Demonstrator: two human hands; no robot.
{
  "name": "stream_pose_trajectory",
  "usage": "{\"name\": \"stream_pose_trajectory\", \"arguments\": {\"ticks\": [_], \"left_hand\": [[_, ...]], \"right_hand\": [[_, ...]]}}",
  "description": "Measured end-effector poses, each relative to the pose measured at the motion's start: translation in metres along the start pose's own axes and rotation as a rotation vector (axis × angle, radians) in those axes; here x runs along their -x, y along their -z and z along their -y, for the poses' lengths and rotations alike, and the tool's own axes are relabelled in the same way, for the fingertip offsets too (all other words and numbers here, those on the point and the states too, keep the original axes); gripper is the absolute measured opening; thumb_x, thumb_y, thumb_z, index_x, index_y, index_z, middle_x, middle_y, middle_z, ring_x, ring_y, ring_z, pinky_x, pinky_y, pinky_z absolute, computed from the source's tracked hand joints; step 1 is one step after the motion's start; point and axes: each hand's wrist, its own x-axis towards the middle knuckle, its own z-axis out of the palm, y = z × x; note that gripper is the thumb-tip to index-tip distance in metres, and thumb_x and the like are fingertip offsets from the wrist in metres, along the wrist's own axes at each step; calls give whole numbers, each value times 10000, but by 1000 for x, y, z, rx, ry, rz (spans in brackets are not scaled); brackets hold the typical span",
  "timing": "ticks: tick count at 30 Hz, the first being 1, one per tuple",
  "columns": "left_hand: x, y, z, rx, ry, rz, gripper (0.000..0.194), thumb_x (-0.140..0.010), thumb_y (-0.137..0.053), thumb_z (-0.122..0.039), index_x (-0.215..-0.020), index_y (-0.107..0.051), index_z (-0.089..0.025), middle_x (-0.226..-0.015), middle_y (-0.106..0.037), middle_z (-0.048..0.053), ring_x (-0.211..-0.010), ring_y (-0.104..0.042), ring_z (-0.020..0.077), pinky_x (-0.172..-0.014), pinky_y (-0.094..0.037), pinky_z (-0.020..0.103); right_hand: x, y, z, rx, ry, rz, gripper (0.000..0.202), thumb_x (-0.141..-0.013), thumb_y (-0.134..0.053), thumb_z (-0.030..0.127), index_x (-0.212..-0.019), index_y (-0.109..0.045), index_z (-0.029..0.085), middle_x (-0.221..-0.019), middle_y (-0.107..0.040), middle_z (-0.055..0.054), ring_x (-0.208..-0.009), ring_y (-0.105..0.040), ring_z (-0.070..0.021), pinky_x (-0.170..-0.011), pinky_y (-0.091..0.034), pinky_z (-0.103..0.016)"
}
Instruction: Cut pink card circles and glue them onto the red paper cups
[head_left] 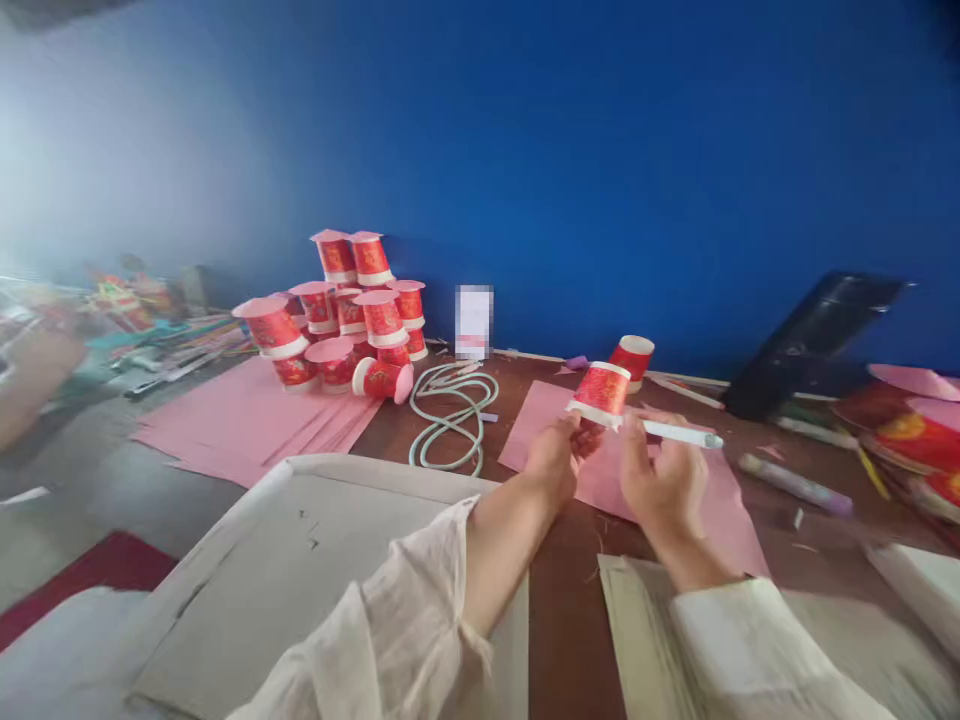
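Observation:
My left hand (pixel 555 462) is closed on the lower edge of a red patterned paper cup (pixel 604 388), tilted with its white rim down. Close beside it, my right hand (pixel 664 475) is closed around a white pen (pixel 684 434). The pen points toward the cup's rim; whether its tip touches is too blurred to tell. Beneath both hands lies a sheet of pink paper (pixel 536 425). Just behind the held cup, another red paper cup (pixel 636 362) stands on the brown table.
Red cups with pink paper tops (pixel 382 318) are stacked at left on pink sheets (pixel 225 415). A coiled pale cable (pixel 454 425) lies beside them. A grey board (pixel 315 560) covers the front left. A glue stick (pixel 795 484) and a black object (pixel 810 340) are at right. Another person's arm (pixel 37 375) shows at far left.

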Motion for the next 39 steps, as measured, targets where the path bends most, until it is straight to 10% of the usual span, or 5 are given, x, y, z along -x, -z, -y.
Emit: {"name": "stream_pose_trajectory", "arguments": {"ticks": [39], "left_hand": [[-2, 0, -5, -53, 18, -30, 149, -886, -490, -136, -810, -613, -98, -715, -614, 55, -603, -609, 96, -609, -484, 210]], "right_hand": [[-1, 3, 4, -24, -20, 12, 242, -900, -496, 382, -898, -638, 186, -917, -698, -106, -812, -646, -242, -742, -482, -368]]}}
